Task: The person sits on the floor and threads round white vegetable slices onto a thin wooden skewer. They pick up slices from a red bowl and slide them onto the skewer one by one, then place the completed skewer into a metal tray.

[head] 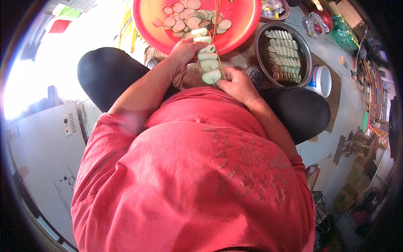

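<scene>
Between my hands is a skewer of pale folded vegetable slices (209, 65), several in a row, over my lap. My left hand (184, 53) grips its upper part, thumb across the slices. The fingers of my right hand (234, 82) pinch near its lower end, beside a thin stick. Beyond them, a red plastic basin (143, 34) holds many loose round slices with dark rims (189, 19) and several long thin sticks (216, 15). To the right, a round metal tray (308, 67) carries several rows of skewered slices (283, 48).
Next to the tray lies a white plastic bucket (324, 82). A bowl with plastic bags (275, 8) is behind it. My bent knees (104, 72) flank the work. A white appliance (44, 141) stands at left; wooden pieces (355, 143) lie at far right.
</scene>
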A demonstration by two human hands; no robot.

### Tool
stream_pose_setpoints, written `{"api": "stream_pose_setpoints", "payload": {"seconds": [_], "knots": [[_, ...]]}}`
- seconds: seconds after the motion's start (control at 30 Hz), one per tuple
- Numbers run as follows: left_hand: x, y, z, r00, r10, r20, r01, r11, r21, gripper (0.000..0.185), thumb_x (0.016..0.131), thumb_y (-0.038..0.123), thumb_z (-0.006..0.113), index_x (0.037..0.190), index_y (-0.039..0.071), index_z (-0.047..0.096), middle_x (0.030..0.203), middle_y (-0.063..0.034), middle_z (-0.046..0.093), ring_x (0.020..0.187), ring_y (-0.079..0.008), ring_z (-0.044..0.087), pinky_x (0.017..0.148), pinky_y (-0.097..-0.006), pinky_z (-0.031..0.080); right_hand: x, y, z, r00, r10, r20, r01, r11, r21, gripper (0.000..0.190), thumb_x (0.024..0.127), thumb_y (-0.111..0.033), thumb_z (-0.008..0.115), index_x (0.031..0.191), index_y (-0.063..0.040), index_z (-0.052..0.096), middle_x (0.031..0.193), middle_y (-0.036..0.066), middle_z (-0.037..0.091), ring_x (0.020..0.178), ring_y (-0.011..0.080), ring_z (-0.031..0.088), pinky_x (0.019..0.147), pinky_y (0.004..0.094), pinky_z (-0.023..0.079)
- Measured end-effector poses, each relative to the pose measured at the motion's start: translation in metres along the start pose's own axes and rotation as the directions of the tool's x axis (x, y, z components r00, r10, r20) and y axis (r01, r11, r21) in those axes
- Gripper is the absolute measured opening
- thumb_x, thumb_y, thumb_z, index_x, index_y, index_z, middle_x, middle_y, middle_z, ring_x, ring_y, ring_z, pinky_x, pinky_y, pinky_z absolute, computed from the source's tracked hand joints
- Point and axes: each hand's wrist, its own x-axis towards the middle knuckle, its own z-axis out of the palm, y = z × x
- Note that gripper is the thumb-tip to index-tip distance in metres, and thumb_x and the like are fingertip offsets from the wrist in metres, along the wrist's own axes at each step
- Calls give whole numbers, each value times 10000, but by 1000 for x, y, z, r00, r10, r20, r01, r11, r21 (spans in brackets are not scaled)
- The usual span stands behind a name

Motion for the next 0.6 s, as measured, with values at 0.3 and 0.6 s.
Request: {"api": "stream_pose_setpoints", "payload": {"seconds": [0.3, 0.6], "knots": [[7, -4, -2, 1000, -21, 20, 22, 999, -31, 368, 925, 169, 681, 1264, 57, 592, 1105, -84, 694, 955, -204, 700, 843, -364, 586, 3, 8, 4, 1000, 26, 4, -26, 999, 23, 368, 798, -271, 660, 1081, -39, 692, 1003, 206, 723, 976, 372, 700, 873, 432, 536], [8, -3, -3, 998, -11, 54, 18, 990, -142, 346, 924, 159, 674, 1246, 57, 599, 1102, -81, 696, 942, -205, 703, 827, -378, 596, 0, -8, -1, 999, 45, 28, -45, 999, 8, 374, 806, -270, 669, 1097, -35, 690, 983, 194, 729, 956, 325, 717, 847, 398, 543]]}}
